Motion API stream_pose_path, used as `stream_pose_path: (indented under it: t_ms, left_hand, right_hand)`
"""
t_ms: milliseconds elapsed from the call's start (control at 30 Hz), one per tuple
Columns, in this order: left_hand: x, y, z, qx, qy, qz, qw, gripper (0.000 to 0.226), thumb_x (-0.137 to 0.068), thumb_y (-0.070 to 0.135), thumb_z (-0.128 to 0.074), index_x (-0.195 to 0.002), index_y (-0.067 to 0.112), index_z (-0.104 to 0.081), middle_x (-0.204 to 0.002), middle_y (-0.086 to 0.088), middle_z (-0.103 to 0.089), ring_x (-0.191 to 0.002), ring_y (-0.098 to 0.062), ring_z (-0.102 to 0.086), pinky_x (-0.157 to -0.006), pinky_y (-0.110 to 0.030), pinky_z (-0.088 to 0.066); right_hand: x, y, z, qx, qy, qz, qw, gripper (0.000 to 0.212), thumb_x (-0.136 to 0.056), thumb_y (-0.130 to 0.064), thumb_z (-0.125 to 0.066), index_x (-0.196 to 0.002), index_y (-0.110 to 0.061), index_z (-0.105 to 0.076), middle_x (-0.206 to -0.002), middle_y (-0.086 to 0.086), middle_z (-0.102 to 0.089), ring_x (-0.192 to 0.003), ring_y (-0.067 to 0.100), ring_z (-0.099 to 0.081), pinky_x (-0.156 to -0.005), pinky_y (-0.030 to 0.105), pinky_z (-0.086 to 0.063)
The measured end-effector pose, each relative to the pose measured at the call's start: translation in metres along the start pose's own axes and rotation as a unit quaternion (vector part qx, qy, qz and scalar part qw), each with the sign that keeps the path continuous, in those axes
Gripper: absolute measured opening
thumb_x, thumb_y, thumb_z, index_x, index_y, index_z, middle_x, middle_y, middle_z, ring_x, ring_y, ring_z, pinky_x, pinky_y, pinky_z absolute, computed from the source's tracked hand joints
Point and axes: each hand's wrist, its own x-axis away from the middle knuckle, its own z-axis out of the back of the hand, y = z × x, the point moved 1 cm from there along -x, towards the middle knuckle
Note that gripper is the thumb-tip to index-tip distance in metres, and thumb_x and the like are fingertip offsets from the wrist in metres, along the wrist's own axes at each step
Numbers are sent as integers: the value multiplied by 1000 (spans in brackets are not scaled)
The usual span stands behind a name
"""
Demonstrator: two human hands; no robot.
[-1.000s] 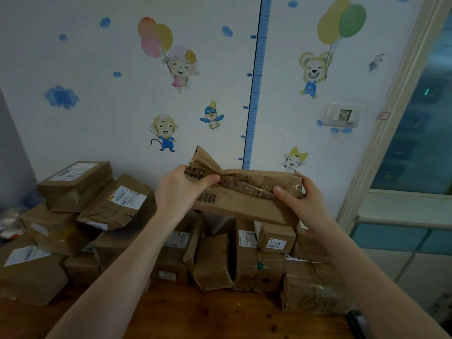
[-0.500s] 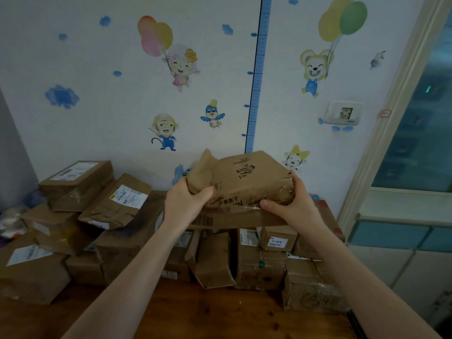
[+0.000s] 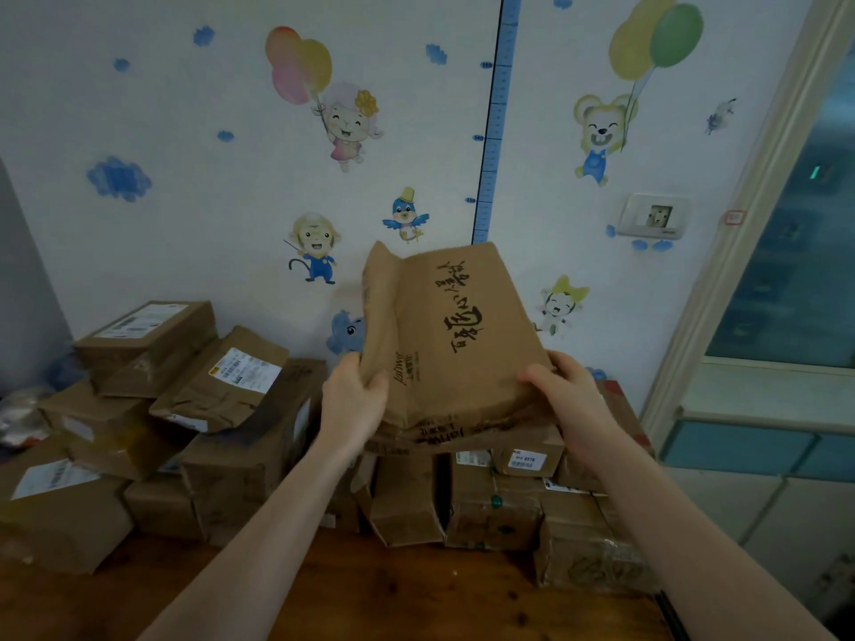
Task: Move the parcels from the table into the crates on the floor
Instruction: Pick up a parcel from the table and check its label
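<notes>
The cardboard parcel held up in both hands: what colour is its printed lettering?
Black, on the brown cardboard parcel, head view.

My left hand [image 3: 354, 400] and right hand [image 3: 571, 400] grip a brown cardboard parcel [image 3: 451, 335], mid-frame, above the stacked parcels [image 3: 222, 423].

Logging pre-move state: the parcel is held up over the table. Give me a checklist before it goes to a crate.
1. Left hand on the flat brown cardboard parcel with black brush lettering: ok.
2. Right hand on its other edge: ok.
3. Parcel lifted off the stack of brown parcels: ok.
4. Parcel intact: not ok, left edge crumpled.
5. Crates on floor located: cannot tell, none in view.
6. Path to floor free: cannot tell.
</notes>
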Motion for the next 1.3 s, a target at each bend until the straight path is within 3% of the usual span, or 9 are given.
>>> stream_pose_path:
  t_ms: [133,300,433,500,567,733,967,1167,1300]
  left_hand:
    - [5,0,-2,-3,-7,-37,999,11,-96,11,-50,-103,5,-55,-83,-6,-56,-62,-15,-49,-45,-12,-36]
    - [-3,0,-1,-27,-18,-29,999,14,-91,17,-58,-105,15,-56,-92,2,-57,-72,-2,-51,-55,-13,-39]
    - [-9,-2,-9,-73,-67,-14,995,27,-93,25,-58,-117,12,-52,-106,-4,-57,-84,-10,-52,-58,-18,-36]
    - [-9,-6,-11,-84,-53,-18,995,34,-96,17,-52,-127,5,-49,-114,-10,-58,-91,-14,-50,-57,-12,-34]
    - [-8,-12,-10,-59,-29,-16,998,32,-96,10,-49,-128,4,-50,-112,-8,-58,-83,-10,-50,-52,-8,-35]
    - [2,-14,-15,-45,-19,-29,998,18,-95,11,-52,-112,6,-55,-81,4,-51,-67,-4,-46,-49,-7,-38]
    - [-10,-7,-5,-50,-3,-60,997,32,-91,15,-59,-122,6,-56,-108,-5,-60,-96,-14,-55,-77,-24,-39]
    - [-12,-15,-8,-68,-13,-62,996,23,-95,17,-53,-114,5,-50,-94,-1,-56,-75,-8,-53,-60,-15,-41]
    - [-5,-16,-12,-39,-11,-58,997,19,-97,15,-50,-113,5,-50,-95,-5,-58,-77,-10,-54,-61,-14,-41]
  right_hand:
    - [-9,3,4,0,-32,-80,996,48,-80,-35,-72,-117,-12,-52,-113,8,-63,-104,26,-61,-94,46,-50]
    - [-8,11,-3,43,3,-42,998,41,-89,-20,-64,-126,-9,-50,-117,8,-59,-102,23,-57,-84,35,-49]
    - [-2,19,-7,64,19,-1,998,39,-90,-16,-63,-126,-10,-51,-112,4,-59,-99,20,-56,-82,34,-50]
    - [1,21,-9,69,16,22,997,38,-89,-14,-63,-126,-11,-53,-115,4,-61,-97,17,-57,-80,31,-50]
    - [1,21,-9,71,17,29,997,40,-88,-15,-64,-126,-13,-53,-118,4,-61,-93,13,-56,-78,28,-48]
    - [-4,21,2,11,-21,-82,996,61,-79,-37,-72,-131,-18,-45,-119,4,-58,-104,22,-57,-91,42,-48]
    - [-2,35,-6,37,2,-44,998,31,-92,-23,-59,-122,-15,-55,-120,6,-61,-110,24,-56,-98,47,-46]
    - [-3,44,-6,27,6,-33,999,23,-91,-22,-60,-114,-22,-54,-115,3,-61,-111,24,-55,-100,49,-44]
    - [-9,37,5,-70,-23,-130,989,49,-78,-38,-72,-119,-26,-47,-114,6,-60,-106,28,-58,-97,52,-46]
